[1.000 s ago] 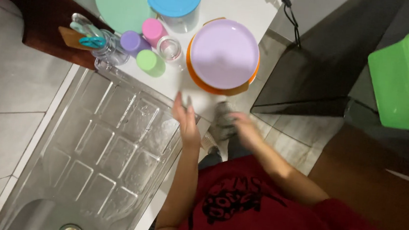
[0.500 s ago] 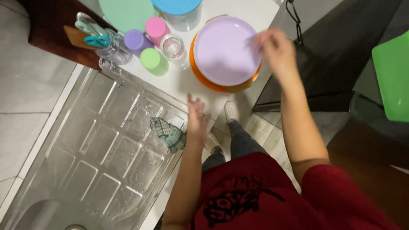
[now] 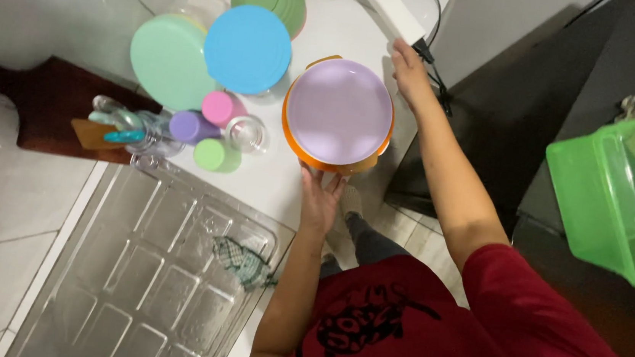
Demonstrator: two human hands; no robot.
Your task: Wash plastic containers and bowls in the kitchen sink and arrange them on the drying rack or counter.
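Observation:
An orange bowl with a lilac lid (image 3: 339,111) stands on the white counter (image 3: 263,185). My left hand (image 3: 321,198) lies flat with fingers spread, its fingertips touching the bowl's near rim. My right hand (image 3: 411,73) reaches past the bowl's right side to the counter's far right edge, next to a black cable (image 3: 436,66). Neither hand holds anything.
Left of the bowl stand a blue-lidded container (image 3: 248,48), a mint lid (image 3: 168,60), small pink, purple and green cups (image 3: 214,131) and a utensil holder (image 3: 126,130). A metal draining board (image 3: 140,278) carries a checked cloth (image 3: 243,262). A green plastic bin (image 3: 622,197) sits right.
My right hand rose from beside my left hand, crossed over the lilac lid and now rests at the counter's far right edge. My left hand moved up to the bowl's rim.

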